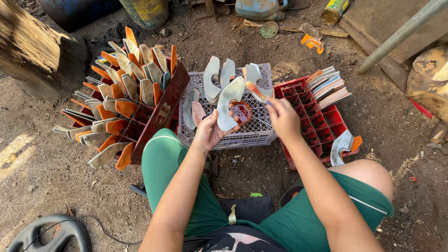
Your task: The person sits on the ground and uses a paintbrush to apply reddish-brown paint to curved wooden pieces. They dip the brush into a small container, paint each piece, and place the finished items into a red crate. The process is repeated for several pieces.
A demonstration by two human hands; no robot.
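Left hand [208,133] grips a curved grey sole piece [228,102] upright, long axis near vertical, over the white crate [254,133]. Right hand [283,116] pinches a small brush [256,89], tip at the piece's upper end. Red glue in the small pot [241,112] could likely drip onto the fingers if the piece tilts.

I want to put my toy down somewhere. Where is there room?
Bare dirt lies left of the dark red crate full of blades, and right of the red crate. The white crate top is crowded, under the left hand and right hand.
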